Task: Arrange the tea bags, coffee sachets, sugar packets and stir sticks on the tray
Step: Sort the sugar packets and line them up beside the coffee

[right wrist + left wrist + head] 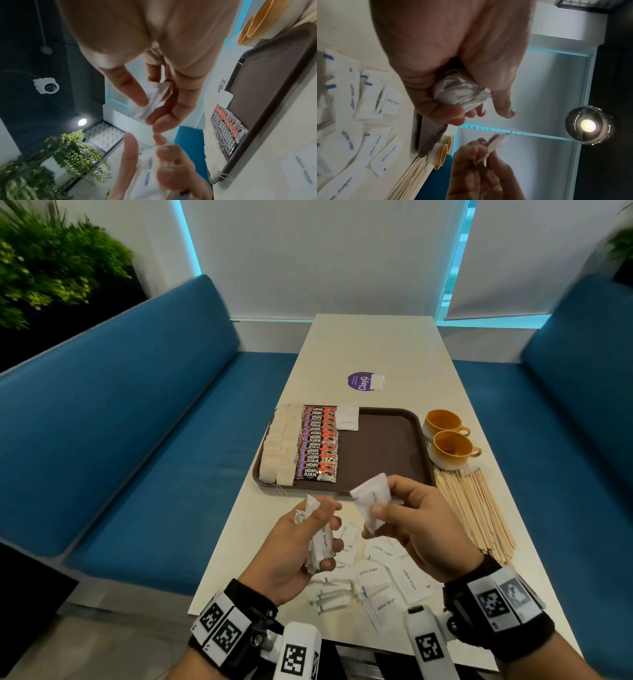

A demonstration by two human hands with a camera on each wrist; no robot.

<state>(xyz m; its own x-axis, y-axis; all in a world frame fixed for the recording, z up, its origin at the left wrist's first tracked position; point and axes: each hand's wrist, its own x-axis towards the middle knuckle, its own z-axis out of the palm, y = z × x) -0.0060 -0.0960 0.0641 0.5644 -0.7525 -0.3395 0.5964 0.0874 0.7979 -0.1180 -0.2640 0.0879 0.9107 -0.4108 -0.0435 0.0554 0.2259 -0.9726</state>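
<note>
Hands raised above near end of table, close together but not touching. Left hand, palm up, fingers curled round a bundle of sugar packets, thumb pressing on top; bundle crumpled in the fist in the left wrist view. Right hand pinching a few sugar packets between thumb and fingers, packets fanned toward the left hand, also seen in the right wrist view.

Loose sugar packets scattered flat on table below both hands, near edge, several overlapping, "white sugar" print readable on some.

Brown tray just beyond the hands, middle of table. Tea bags in two rows along tray's left side, strings trailing over near rim. Coffee sachets in an overlapping column just right of tea bags, touching them. One sugar packet lying flat at tray's far edge, just right of the sachets. Right half of tray bare.

Stir sticks in a loose pile on table, right of tray's near corner, running near to far. Two orange cups on table, right of tray, side by side, handles pointing right, far of the sticks.

Purple round sticker on table beyond tray. Blue benches along both sides of table. Green plant at far left.
</note>
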